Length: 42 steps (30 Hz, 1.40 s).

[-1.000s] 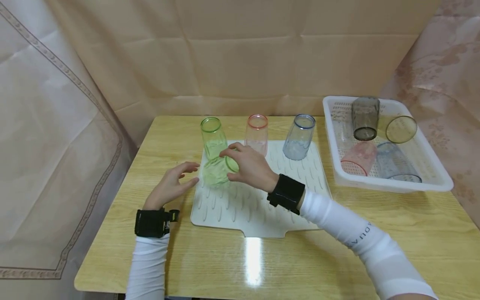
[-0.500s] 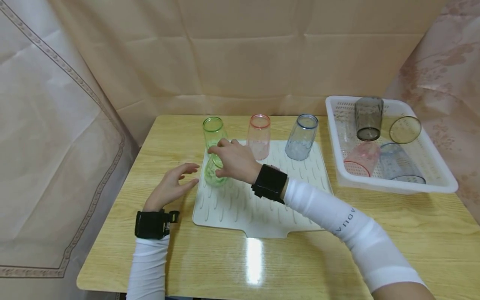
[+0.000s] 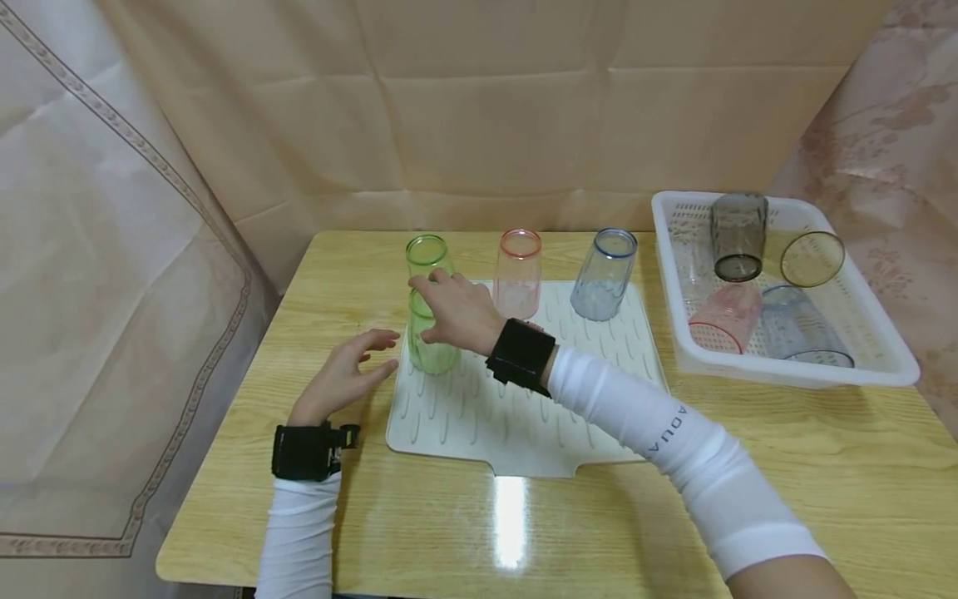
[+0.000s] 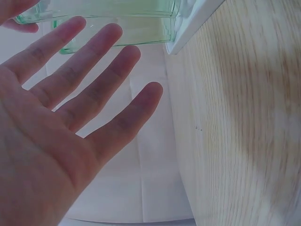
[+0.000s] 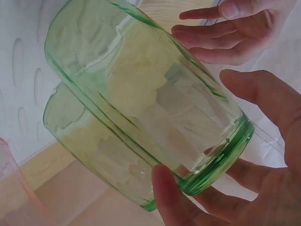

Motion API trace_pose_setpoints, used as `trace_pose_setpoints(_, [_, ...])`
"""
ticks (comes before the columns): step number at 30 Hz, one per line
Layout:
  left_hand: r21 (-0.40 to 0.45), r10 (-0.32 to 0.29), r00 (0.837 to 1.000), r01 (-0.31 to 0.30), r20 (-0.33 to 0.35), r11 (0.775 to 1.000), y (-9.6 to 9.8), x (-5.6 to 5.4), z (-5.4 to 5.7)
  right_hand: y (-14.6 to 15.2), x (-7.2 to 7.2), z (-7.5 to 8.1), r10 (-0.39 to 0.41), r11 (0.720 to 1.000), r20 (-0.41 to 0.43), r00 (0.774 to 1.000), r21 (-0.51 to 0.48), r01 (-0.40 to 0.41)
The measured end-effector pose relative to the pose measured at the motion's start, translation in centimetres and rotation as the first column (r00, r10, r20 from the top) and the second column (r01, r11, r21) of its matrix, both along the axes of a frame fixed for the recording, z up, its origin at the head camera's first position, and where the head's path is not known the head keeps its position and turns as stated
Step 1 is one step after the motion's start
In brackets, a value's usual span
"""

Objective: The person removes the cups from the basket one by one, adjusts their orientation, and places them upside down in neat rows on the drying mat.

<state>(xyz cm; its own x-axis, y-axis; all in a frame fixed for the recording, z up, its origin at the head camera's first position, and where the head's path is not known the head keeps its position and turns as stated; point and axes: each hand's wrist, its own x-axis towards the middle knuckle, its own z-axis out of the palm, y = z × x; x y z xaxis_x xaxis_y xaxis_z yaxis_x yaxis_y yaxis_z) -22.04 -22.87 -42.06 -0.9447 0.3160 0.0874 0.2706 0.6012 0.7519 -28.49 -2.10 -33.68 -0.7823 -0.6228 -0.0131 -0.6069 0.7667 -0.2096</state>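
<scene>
My right hand [image 3: 467, 316] curves its fingers and thumb round the upper part of a green glass [image 3: 434, 358]. This glass stands upside down on the left of a white ribbed draining mat [image 3: 516, 433]; in the right wrist view its thick green base [image 5: 225, 155] lies between fingers and thumb. Just behind it is a second green glass [image 3: 427, 249], partly hidden by the fingers. Beside the mat's left edge my left hand [image 3: 340, 374] holds nothing, its fingers spread and loosely bent toward the green glasses.
A pink-rimmed glass [image 3: 518, 274] and a blue-rimmed glass [image 3: 603, 279] stand along the mat's back edge. At the right a white plastic basket [image 3: 793, 374] holds several tinted glasses lying about. A beige cloth hangs behind the wooden table [image 3: 419, 532].
The right hand has moved left and turned the front green glass from lying tilted to upright on the mat, in front of the other green one. The left hand has stayed nearly still.
</scene>
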Motion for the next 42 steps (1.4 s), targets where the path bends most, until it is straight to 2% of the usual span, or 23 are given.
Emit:
trace_pose_setpoints(19, [-0.01,-0.007,1.0,0.007,0.02,1.0,1.0,0.2,-0.3,2.6,0.3,-1.0,-0.02,0.981,0.077,0.997,-0.189,0.034])
trace_pose_setpoints(30, [-0.006,-0.011,1.0,0.011,0.0,1.0,1.2,0.3,-0.4,5.5,0.8,-1.2,-0.026,0.976,0.019,0.999,-0.214,0.029])
trace_pose_setpoints(34, [-0.002,-0.006,1.0,0.006,0.005,1.0,1.3,0.4,-0.4,6.8,0.9,-1.3,-0.059,0.976,0.005,0.998,-0.208,0.059])
trace_pose_setpoints(42, [0.003,-0.024,1.0,0.024,0.009,1.0,1.9,0.6,-0.7,9.6,0.5,-0.9,-0.135,0.961,0.083,0.987,-0.232,0.151])
